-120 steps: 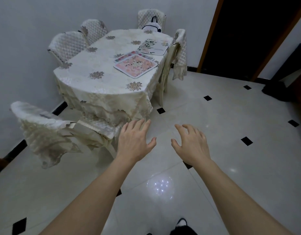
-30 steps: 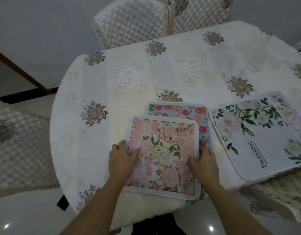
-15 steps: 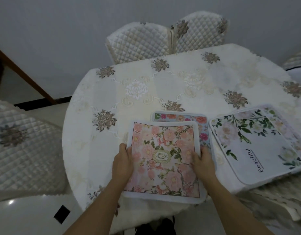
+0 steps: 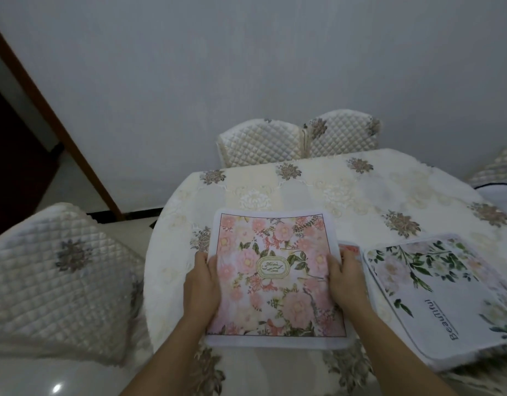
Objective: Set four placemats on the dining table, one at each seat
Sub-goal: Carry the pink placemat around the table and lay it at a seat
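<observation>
A pink floral placemat (image 4: pixel 272 270) with a white border is lifted off the dining table (image 4: pixel 346 192). My left hand (image 4: pixel 202 284) grips its left edge and my right hand (image 4: pixel 345 281) grips its right edge. Just right of my right hand a sliver of a second floral placemat (image 4: pixel 350 248) shows, mostly hidden under the lifted one. A white placemat with green leaves and the word "Beautiful" (image 4: pixel 440 292) lies on the table at the right, near the front edge.
The table wears a cream cloth with brown flower motifs. Quilted cream chairs stand at the left (image 4: pixel 58 281), two at the far side (image 4: pixel 298 138), and one at the right edge (image 4: pixel 497 167). A brown door frame (image 4: pixel 46 115) rises at the left.
Both hands have raised the pink placemat off the stack and carried it up and slightly away from me. The view has tilted upward, showing more wall.
</observation>
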